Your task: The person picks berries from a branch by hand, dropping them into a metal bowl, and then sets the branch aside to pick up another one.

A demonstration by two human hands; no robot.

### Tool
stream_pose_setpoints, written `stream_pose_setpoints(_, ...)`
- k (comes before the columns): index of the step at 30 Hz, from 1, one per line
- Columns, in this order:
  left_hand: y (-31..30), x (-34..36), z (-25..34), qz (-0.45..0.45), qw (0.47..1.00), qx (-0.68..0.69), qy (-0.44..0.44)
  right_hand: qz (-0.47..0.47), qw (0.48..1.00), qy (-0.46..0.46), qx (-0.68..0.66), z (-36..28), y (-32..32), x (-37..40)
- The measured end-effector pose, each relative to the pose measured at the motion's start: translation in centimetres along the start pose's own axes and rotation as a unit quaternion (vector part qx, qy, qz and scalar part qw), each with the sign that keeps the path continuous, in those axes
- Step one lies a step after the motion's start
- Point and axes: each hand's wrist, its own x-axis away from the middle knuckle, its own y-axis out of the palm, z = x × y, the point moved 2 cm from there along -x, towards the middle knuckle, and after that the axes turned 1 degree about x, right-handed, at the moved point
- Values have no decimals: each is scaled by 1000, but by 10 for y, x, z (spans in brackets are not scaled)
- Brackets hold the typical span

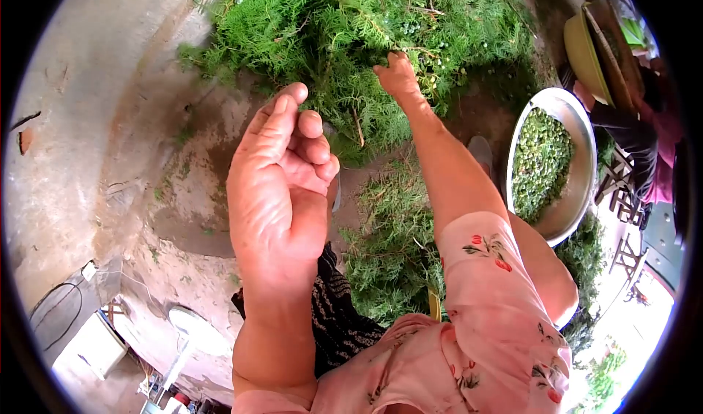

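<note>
Branch pile (351, 40) ahead, right hand (398, 73) on it, bowl (588, 139) at right holding berries (540, 161), sprig heap (392, 245) nearer.

Soft daylight is filling the scene evenly; the concrete floor (80, 136) is looking pale and flat; dim shade is pooling beside the green branches (351, 26); the metal bowl (582, 187) is catching mild glare along its rim; the lower right is washing out to white; fisheye distortion is bending the edges into a black ring; the left hand (278, 187) is looming large, slightly soft.

Concrete ground (80, 143) bears green branches (351, 26) and a bowl (567, 220).
</note>
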Motion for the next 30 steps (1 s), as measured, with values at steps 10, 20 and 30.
stream_pose_setpoints(10, -4, 3, 6, -7, 1000, -10, 9, 38, 980, -196, 23, 26, 17, 153)
stream_pose_setpoints(20, -10, -1, 13, -36, 999, 5, 17, -66, 879, 193, -432, 70, 49, 160)
stream_pose_setpoints(30, -6, 4, 11, -26, 1000, 6, 7, 38, 594, 465, -655, 53, 90, 99)
